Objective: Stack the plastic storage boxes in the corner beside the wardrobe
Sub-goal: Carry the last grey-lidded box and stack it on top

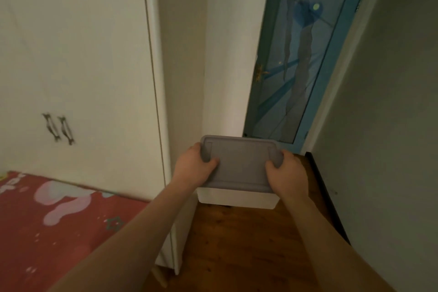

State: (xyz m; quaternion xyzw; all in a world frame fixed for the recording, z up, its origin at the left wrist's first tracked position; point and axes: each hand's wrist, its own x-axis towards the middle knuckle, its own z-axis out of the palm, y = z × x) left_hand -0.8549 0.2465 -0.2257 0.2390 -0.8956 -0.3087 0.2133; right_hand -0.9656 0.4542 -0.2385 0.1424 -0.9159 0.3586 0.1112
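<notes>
Writing: none readable on the storage box [240, 168]; pale shapes on the red bed cover [59, 216] are too blurred to read.
Left hand [193, 168]: curled round the left end of the box's grey lid, thumb on top, fingers wrapped over the edge.
Right hand [285, 172]: curled round the right end of the lid in the same way, thumb on top.
Box place: between the two hands, over the wooden floor [237, 244]; whether it touches the floor is unclear.
Box axis: long side runs from hand to hand, lid facing up, white body below.
Beyond left hand: white wardrobe [83, 54].
Beyond right hand: blue door [305, 54].
</notes>
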